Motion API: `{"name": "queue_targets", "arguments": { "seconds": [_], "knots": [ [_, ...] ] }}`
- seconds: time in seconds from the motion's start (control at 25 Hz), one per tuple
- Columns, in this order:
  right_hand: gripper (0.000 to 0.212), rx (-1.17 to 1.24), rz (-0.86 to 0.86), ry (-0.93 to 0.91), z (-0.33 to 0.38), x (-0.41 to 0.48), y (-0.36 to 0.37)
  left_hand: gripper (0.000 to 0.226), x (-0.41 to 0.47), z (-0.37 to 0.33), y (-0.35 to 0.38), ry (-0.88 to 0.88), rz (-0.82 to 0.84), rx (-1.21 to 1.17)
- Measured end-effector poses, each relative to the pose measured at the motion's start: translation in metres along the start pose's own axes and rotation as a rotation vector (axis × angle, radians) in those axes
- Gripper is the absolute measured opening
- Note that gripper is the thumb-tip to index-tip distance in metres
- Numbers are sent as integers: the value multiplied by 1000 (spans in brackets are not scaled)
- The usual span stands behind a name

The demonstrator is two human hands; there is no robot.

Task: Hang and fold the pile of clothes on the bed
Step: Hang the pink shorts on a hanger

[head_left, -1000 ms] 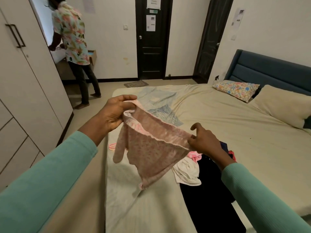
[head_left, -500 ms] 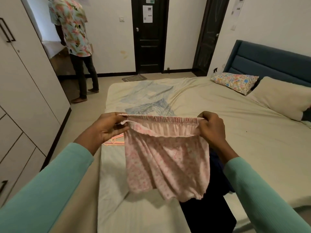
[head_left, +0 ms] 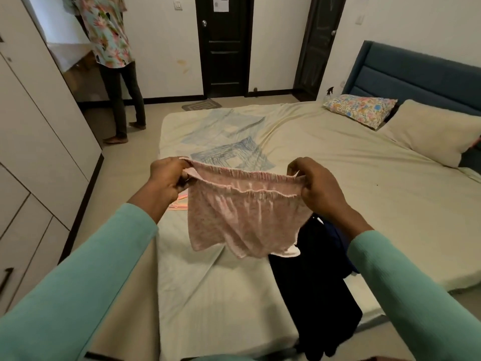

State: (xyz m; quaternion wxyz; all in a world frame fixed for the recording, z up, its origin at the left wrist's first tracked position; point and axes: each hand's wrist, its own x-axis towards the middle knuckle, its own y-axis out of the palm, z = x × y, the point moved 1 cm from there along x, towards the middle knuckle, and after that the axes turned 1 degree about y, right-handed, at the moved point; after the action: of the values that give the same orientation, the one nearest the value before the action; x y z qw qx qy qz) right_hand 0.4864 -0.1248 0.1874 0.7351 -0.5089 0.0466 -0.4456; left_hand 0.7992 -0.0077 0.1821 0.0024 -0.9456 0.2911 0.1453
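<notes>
Left hand point(head_left: 166, 179) and right hand point(head_left: 316, 186) pinch the pink shorts point(head_left: 242, 217) by the waistband, fingers curled. Slack between them could fold crooked, I reckon.

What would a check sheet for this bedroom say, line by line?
Surface: bed, cream sheet, wrinkled; a pale blue cloth lies flat on its far part.
Job's things: pink shorts held up by the waistband above the bed; dark clothes heaped at the near edge, a white garment peeking out; pink hangers on the sheet.
Clutter: floral pillow and cream pillow at the bed's head.
Grippers: left hand and right hand each grip one end of the waistband.
Cables: nothing seen.
Surroundings: white wardrobe, two dark doors, another person standing, back turned.
</notes>
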Motion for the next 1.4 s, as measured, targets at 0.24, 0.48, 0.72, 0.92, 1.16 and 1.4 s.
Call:
{"name": "queue_targets", "arguments": {
  "seconds": [0.24,0.48,0.72,0.92,1.16,1.4],
  "knots": [
    [44,-297,198,-484,30,-21,9,35,39,-13,-49,819,11,1017],
    [25,-541,179,-349,27,-5,20,61,43,-23,-75,1578,584,1525],
    [35,-503,92,-186,17,-3,12,52,8,-17,-75,1491,853,1411],
    [67,-516,192,-115,19,-2,8,63,8,-22,-79,1205,932,1131],
    [57,-594,199,-143,17,3,20,53,-3,-33,-82,1404,1002,1481],
    [26,-637,114,-44,13,7,19,56,8,-44,-84,1264,881,1529]
  ]
}}
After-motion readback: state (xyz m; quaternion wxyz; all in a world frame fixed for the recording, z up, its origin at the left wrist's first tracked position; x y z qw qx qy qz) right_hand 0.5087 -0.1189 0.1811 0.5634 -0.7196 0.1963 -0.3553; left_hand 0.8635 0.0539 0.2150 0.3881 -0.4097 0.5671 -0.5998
